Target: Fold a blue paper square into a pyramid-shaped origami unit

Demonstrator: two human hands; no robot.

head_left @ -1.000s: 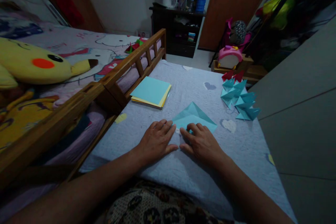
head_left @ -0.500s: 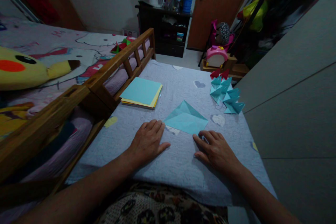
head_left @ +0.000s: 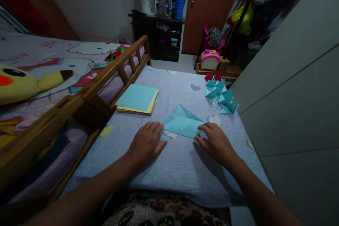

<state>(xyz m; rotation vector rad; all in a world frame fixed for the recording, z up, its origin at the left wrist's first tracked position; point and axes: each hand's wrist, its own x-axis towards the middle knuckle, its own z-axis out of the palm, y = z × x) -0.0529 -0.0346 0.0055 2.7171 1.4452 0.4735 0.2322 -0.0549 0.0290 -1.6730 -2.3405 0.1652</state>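
A light-blue sheet of origami paper, folded into a flattish triangle with creases, lies on the cloth-covered table. My left hand rests palm down at its left corner, fingertips touching the edge, thumb spread away. At the right corner, my right hand pinches the paper's lower edge between thumb and fingers, lifting that edge slightly. A stack of square paper, blue on top with yellow beneath, lies behind my left hand. Folded blue paper pieces and red ones stand at the right back.
A wooden bed rail runs along the table's left side. Beyond it a yellow plush toy lies on the bed. A pale cabinet borders the right. Past the table's far edge is a pink toy case.
My right hand has moved up onto the paper's right corner and closed on it. My left hand stays at the left corner. The whole view has shifted slightly.
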